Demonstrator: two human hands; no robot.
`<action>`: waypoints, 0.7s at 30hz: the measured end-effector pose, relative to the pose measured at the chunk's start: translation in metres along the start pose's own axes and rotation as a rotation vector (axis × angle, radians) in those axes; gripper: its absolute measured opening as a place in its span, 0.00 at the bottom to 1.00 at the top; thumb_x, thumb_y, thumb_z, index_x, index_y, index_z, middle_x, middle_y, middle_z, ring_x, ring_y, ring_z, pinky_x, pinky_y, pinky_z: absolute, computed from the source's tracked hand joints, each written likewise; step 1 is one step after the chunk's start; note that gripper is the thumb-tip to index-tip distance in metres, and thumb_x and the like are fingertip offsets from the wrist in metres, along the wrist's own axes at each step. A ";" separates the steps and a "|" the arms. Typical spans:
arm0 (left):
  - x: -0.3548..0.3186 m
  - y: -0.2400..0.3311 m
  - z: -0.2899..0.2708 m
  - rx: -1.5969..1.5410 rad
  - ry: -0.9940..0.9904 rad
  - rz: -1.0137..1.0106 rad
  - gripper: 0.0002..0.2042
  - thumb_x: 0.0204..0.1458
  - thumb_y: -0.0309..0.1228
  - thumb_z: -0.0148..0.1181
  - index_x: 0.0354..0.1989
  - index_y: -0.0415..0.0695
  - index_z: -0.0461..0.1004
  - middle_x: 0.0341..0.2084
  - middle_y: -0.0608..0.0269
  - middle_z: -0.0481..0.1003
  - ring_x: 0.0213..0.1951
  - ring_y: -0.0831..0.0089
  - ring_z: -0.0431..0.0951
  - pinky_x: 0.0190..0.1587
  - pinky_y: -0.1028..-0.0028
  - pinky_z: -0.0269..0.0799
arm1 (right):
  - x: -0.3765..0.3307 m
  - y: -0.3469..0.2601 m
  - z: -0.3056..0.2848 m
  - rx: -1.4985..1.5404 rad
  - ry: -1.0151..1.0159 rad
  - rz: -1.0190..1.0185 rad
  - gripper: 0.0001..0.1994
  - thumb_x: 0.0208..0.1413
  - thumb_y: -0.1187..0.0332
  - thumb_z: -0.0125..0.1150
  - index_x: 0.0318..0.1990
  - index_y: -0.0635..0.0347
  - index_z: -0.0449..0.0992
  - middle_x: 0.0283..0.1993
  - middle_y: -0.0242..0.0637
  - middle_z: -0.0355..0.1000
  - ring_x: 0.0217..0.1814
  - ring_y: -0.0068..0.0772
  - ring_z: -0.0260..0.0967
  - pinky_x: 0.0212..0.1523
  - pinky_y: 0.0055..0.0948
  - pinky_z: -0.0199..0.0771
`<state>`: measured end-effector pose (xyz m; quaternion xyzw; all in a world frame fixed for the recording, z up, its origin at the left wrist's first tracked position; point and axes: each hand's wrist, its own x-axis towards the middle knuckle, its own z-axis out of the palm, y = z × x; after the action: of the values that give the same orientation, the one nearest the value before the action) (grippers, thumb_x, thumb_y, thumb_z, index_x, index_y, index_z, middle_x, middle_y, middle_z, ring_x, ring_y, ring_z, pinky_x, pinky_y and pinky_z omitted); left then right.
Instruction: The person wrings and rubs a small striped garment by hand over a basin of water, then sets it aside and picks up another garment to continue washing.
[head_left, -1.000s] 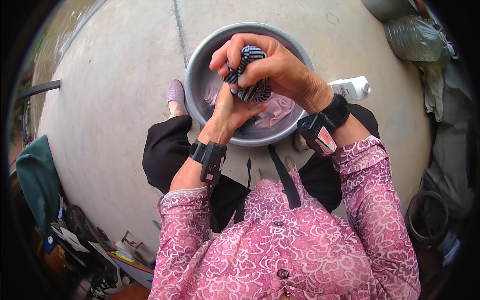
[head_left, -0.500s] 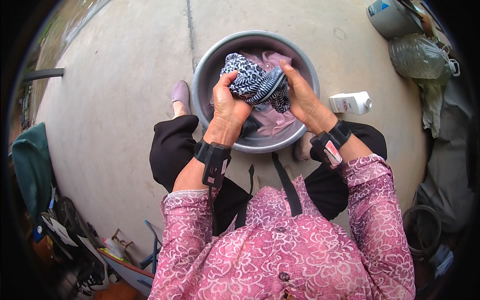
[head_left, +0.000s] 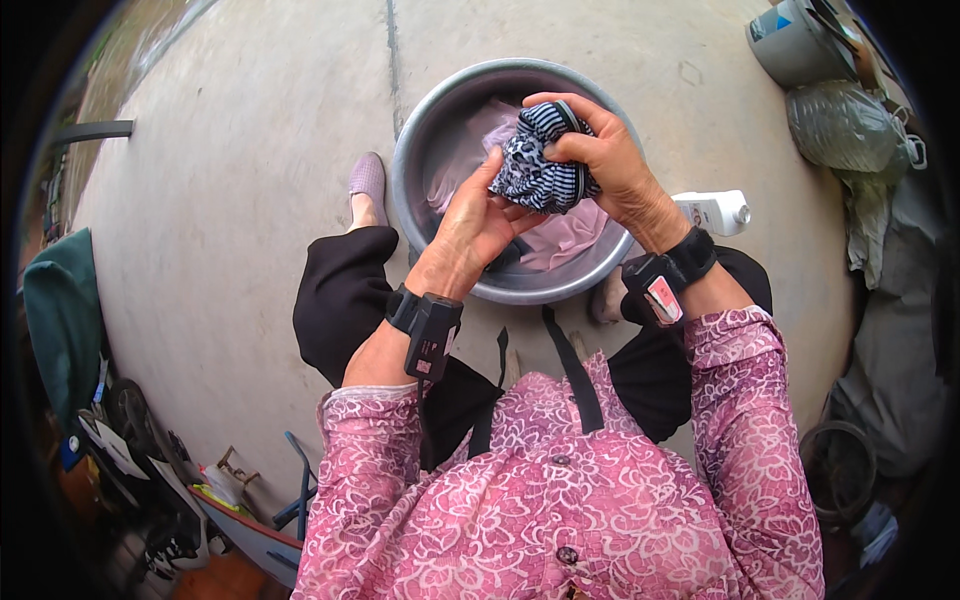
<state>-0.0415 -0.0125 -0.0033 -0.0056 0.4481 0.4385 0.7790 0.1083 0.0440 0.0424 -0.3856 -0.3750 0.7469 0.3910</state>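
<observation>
A bunched black-and-white patterned garment (head_left: 537, 165), part spotted and part striped, is held up over a grey metal basin (head_left: 408, 150). My right hand (head_left: 615, 172) grips its right side, thumb on top, beside a dark striped band. On the other side my left hand (head_left: 475, 228) holds it with the thumb against its edge and the fingers underneath. Below, in the basin, lies pink cloth (head_left: 560, 242) with a dark piece of cloth near the front wall, partly hidden by my left hand.
A white bottle (head_left: 712, 212) lies right of the basin, partly behind my right wrist. Farther right are a grey bucket (head_left: 800, 45) and a clear plastic jug (head_left: 838, 125). My feet flank the basin. A green cloth (head_left: 65, 325) hangs at the left.
The garment has shifted right and is bunched more tightly. My right hand has turned over its right side, thumb now on top. More pink cloth shows at the basin's left.
</observation>
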 end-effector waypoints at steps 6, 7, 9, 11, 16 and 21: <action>0.016 -0.008 -0.008 -0.198 -0.037 0.076 0.18 0.57 0.45 0.45 0.40 0.42 0.69 0.33 0.57 0.74 0.37 0.68 0.77 0.36 0.69 0.78 | -0.012 0.010 0.024 -0.516 -0.397 -0.204 0.19 0.41 0.77 0.49 0.44 0.58 0.74 0.40 0.33 0.72 0.43 0.21 0.68 0.46 0.21 0.67; 0.020 -0.002 -0.003 -0.141 0.028 0.113 0.16 0.57 0.42 0.44 0.36 0.41 0.69 0.30 0.57 0.74 0.32 0.67 0.77 0.35 0.67 0.77 | -0.014 0.009 0.027 -0.559 -0.329 -0.201 0.18 0.39 0.77 0.51 0.43 0.58 0.73 0.39 0.35 0.71 0.43 0.28 0.69 0.47 0.24 0.67; 0.015 0.004 -0.004 -0.218 -0.041 0.087 0.16 0.57 0.43 0.44 0.34 0.41 0.69 0.28 0.58 0.73 0.30 0.67 0.76 0.34 0.67 0.76 | -0.023 0.021 0.036 -0.626 -0.262 -0.366 0.19 0.38 0.77 0.53 0.43 0.57 0.72 0.39 0.36 0.71 0.42 0.34 0.68 0.47 0.27 0.67; -0.001 0.014 0.002 -0.272 -0.109 0.041 0.17 0.56 0.45 0.44 0.29 0.42 0.67 0.24 0.60 0.71 0.26 0.67 0.74 0.31 0.66 0.73 | -0.031 0.034 0.046 -0.801 -0.157 -0.683 0.20 0.36 0.76 0.58 0.42 0.55 0.71 0.40 0.39 0.69 0.43 0.45 0.66 0.47 0.33 0.66; 0.012 -0.010 0.019 -0.218 0.169 0.271 0.11 0.57 0.37 0.46 0.38 0.43 0.69 0.30 0.62 0.73 0.32 0.72 0.75 0.33 0.72 0.74 | 0.002 0.058 0.033 -0.925 0.234 -0.431 0.15 0.43 0.57 0.63 0.32 0.58 0.71 0.31 0.41 0.71 0.32 0.43 0.70 0.32 0.37 0.68; 0.024 -0.006 0.010 -0.136 0.223 0.278 0.11 0.53 0.34 0.53 0.39 0.41 0.70 0.31 0.61 0.75 0.31 0.69 0.77 0.33 0.70 0.76 | 0.025 0.065 0.010 -0.966 0.385 -0.330 0.15 0.45 0.56 0.62 0.29 0.58 0.69 0.27 0.40 0.72 0.30 0.44 0.71 0.31 0.38 0.67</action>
<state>-0.0252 0.0038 -0.0161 -0.0451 0.4974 0.5679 0.6542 0.0703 0.0367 -0.0168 -0.5872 -0.6526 0.3340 0.3431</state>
